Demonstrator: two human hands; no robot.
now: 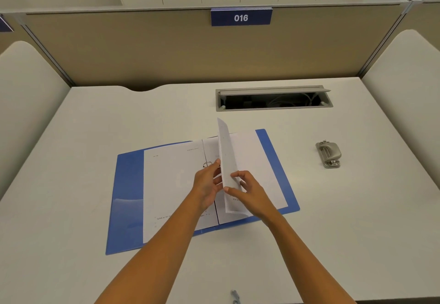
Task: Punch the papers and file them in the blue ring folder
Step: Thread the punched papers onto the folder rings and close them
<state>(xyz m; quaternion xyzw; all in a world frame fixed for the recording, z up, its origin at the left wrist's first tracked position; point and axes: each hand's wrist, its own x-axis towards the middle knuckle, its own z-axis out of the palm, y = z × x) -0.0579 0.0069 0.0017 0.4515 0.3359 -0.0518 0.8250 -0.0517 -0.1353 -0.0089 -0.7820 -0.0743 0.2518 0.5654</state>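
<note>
The blue ring folder [126, 184] lies open on the desk, with white sheets on both halves. A metal ring [206, 163] shows at the spine, just left of my left hand. A thin stack of white papers [227, 156] stands nearly on edge over the spine, tilted up and away from me. My left hand [208, 182] holds the stack from its left side and my right hand [247, 189] pinches it from the right, near the lower end. The grey hole punch [329, 154] sits alone to the right of the folder.
A cable hatch [273, 100] with its lid raised is set into the white desk [71, 137] behind the folder. Beige partition walls close the desk on three sides, with a sign reading 016. A small metal object [235, 296] lies at the near edge.
</note>
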